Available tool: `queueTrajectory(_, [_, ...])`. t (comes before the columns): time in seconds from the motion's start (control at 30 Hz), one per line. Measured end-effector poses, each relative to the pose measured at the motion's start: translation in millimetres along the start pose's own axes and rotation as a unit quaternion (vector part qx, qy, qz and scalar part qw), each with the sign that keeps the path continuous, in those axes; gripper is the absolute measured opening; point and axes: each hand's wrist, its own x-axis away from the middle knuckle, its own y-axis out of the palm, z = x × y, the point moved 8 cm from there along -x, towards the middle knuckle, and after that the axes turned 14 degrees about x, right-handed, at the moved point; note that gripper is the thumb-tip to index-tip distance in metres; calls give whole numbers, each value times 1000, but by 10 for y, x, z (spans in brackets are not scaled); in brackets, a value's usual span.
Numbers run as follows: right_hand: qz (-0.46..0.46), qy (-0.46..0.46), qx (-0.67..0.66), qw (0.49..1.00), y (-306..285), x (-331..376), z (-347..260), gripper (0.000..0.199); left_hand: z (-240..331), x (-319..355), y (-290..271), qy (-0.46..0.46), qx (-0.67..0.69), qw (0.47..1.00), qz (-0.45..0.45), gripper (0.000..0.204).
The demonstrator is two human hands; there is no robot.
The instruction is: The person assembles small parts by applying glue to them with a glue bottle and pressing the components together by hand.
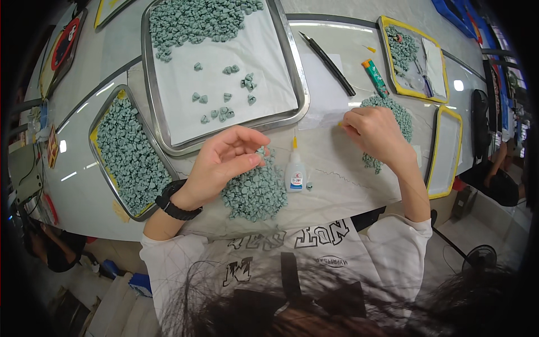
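My left hand [227, 160] pinches a small grey-green piece [260, 151] between thumb and fingertips. Below it lies a heap of similar pieces [255, 194]. A small white glue bottle [295, 174] with a yellow needle tip stands just right of that heap, with one loose piece [309, 186] beside it. My right hand [375, 130] is closed, its fingers bent down at the near edge of a second heap [401, 115]. Something small and yellow [340, 123] shows by its fingertips; whether the fingers hold it is hidden.
A metal tray [303, 101] lined with white paper carries many pieces. At left sits a full yellow-edged tray [95, 140]. A black pen [328, 64], a green lighter [375, 78], a yellow-rimmed tray [387, 78] and another yellow-rimmed tray [460, 140] lie toward the right.
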Motion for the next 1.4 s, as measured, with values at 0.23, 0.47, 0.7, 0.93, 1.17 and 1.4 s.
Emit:
queueTrajectory(0.23, [-28,-9,8,1000,37,-81,-66,7,-23,2,63,-12,16,999,-25,26])
queueTrajectory(0.47, [-1,-13,-17,1000,-33,-170,-150,8,-42,6,40,-14,4,1000,-21,26])
queueTrajectory(0.7, [-8,-13,-13,1000,-109,-211,-203,9,-41,23,15,-18,8,1000,-14,26])
queueTrajectory(0.93, [115,88,-98,985,-449,-72,196,5,-45,25,-15,-16,12,1000,-9,26])
queueTrajectory(1.17, [114,321,-27,940,-250,494,1567,7,-45,-19,7,-20,11,999,-24,27])
queueTrajectory(1.4, [228,274,48,933,-593,376,585,36,-61,9,-10,-18,12,1000,-8,27])
